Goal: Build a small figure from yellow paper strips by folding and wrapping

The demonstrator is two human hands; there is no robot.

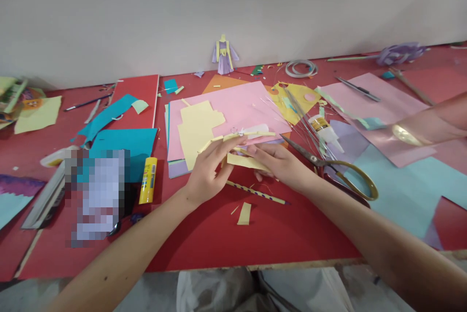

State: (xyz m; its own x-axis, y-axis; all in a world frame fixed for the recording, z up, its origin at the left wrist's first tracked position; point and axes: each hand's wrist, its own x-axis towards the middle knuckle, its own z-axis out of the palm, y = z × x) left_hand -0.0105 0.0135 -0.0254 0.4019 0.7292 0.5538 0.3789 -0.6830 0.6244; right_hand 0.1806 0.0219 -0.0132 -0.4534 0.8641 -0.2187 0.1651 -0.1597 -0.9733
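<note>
Between both hands, over the red table (pixel 204 239), is a pale yellow paper piece with a thin rolled or folded strip (pixel 260 134) along its far side. A flat yellow paper strip (pixel 242 161) is pinched by my right hand (pixel 282 163), its fingers closed on it. My left hand (pixel 211 171) curls round the left part of the yellow piece, its fingertips partly hidden. Just below lies a dotted pencil (pixel 257 192), and nearer me a small yellow paper scrap (pixel 244 213). Yellow paper (pixel 199 127) rests on pink sheets (pixel 241 102) behind my hands.
Scissors (pixel 328 162) lie open beside my right forearm, near a glue bottle (pixel 324 131) and thin wires. A glue stick (pixel 148 180) stands left. A paper doll (pixel 224 56) leans on the wall. Another person's arm (pixel 438 119) reaches in from the right.
</note>
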